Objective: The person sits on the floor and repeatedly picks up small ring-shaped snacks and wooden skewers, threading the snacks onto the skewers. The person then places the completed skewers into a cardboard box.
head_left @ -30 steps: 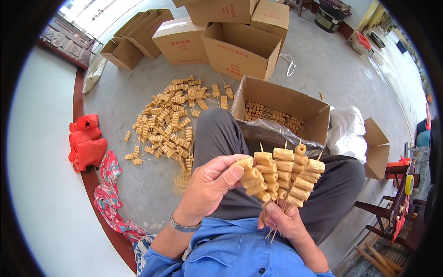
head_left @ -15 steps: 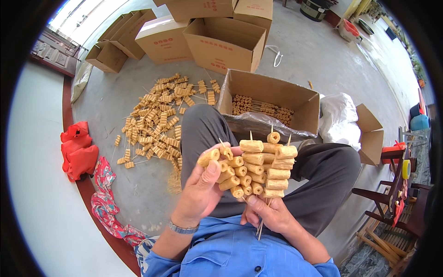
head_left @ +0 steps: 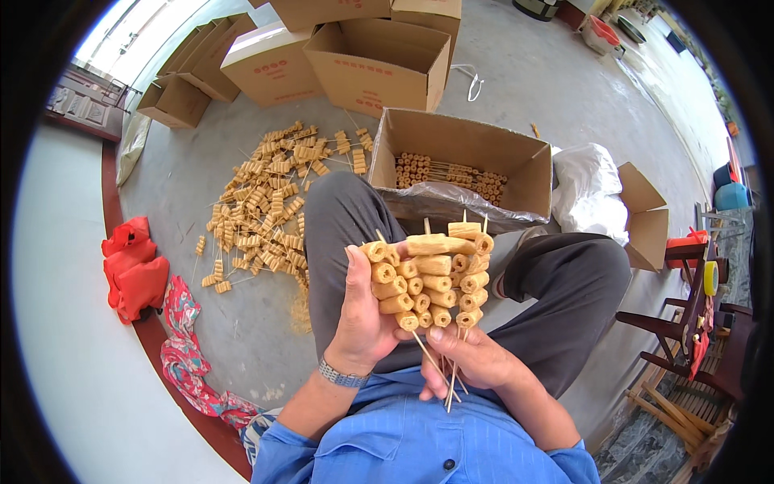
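Observation:
In front of my lap I hold a bunch of skewers (head_left: 434, 284) threaded with tan, hollow rolls that look like rolled tofu skin. My left hand (head_left: 360, 323), a metal watch at its wrist, cups the bunch's left side, with the thumb upright and the fingers mostly hidden behind the rolls. Below the rolls, my right hand (head_left: 481, 360) is closed around the thin wooden sticks (head_left: 451, 379), whose lower ends fan out toward my blue shirt. A few pointed stick tips show above the top rolls.
A heap of similar skewers (head_left: 262, 206) lies on the grey floor at the left. Ahead stands an open carton (head_left: 463, 129) with skewers packed inside, a white plastic bag (head_left: 591, 189) beside it. More cartons (head_left: 371, 64) stand farther back. Red cloth (head_left: 133, 270) lies by the left wall.
My left hand has moved right, from the upper left rolls to the bunch's side. The rolls have turned and sit closer together. My right hand still grips the sticks.

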The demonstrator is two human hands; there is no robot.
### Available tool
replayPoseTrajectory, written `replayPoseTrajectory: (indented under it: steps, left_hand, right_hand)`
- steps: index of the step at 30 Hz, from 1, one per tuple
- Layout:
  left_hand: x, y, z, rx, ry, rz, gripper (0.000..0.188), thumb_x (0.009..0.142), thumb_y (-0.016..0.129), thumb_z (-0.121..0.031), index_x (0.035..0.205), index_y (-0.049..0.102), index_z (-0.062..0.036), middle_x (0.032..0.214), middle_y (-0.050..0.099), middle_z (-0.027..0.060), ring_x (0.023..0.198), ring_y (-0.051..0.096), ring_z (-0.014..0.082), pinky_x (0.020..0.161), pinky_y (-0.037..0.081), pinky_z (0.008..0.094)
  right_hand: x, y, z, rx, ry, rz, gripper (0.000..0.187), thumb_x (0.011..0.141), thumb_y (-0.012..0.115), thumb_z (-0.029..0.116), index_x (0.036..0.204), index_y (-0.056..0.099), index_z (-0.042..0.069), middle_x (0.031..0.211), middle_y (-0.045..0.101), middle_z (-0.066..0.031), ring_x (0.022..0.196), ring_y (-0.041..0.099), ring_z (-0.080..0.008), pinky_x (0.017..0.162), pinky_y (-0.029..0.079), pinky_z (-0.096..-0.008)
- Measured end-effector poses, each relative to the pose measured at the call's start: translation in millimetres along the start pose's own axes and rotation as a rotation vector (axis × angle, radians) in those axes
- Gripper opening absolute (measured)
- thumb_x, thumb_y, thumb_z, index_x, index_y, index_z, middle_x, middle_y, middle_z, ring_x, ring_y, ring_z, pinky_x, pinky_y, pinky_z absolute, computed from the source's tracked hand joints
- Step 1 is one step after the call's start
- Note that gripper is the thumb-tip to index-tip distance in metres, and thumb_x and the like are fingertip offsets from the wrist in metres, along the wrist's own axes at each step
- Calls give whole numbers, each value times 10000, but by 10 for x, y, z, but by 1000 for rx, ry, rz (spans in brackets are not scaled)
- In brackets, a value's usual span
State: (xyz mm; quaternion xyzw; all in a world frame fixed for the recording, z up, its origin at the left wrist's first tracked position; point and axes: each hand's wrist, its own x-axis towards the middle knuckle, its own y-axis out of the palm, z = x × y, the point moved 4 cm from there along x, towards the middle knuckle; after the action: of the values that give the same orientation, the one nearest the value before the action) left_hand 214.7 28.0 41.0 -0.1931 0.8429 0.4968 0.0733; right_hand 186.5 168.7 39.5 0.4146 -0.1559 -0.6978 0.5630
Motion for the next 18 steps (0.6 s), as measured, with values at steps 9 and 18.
replayPoseTrajectory:
  steps: [9, 18]
  left_hand:
    - [29, 58, -41, 5, 79, -43, 607, 1004, 391, -584, 1244, 506, -39, 1185, 595, 112, 1109, 597, 228, 952, 507, 387]
    - [61, 68, -62, 36, 78, 5, 731, 997, 346, -617, 1438, 385, -35, 1335, 536, 147, 1223, 543, 273, 1027, 465, 418]
  right_hand:
    - [-70, -92, 56, -236, 17, -147, 527, 1063, 367, 437, 1219, 572, -23, 793, 663, -78, 772, 655, -142, 738, 542, -290]
    - [-109, -101, 179, -253, 67, -268, 484, 1057, 410, 404, 979, 612, -28, 803, 693, -116, 754, 679, -168, 678, 569, -282]
